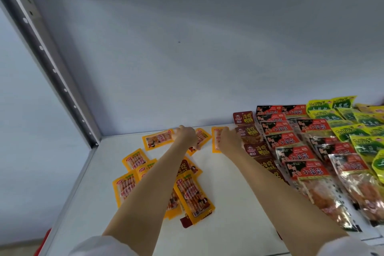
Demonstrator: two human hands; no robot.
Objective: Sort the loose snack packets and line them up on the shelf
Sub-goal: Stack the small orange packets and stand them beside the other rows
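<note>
From the head view I see both arms stretched toward the back of the white shelf (228,203), at the middle of the frame. My left hand (187,136) lies over two orange packets: one (158,139) reaches left from under the fingers, another (202,137) shows at its right. The fingers curl down onto them, but I cannot tell whether they grip or only press. My right hand (229,140) rests on a third orange packet (216,139) standing lengthwise toward the back wall — here too the hold is hidden, so I cannot tell.

At lower centre, under the left forearm, lies a loose orange heap (187,193), packets overlapping at odd angles, with a dark red packet (182,168) mixed in.

To the right the goods lie in rows running toward the wall: a dark red row (247,131) just beside the right hand, then black-and-red rows (291,154), then green-and-yellow packets (340,131) at the right edge.

A grey upright (52,72) with holes runs down the upper left of the frame.
</note>
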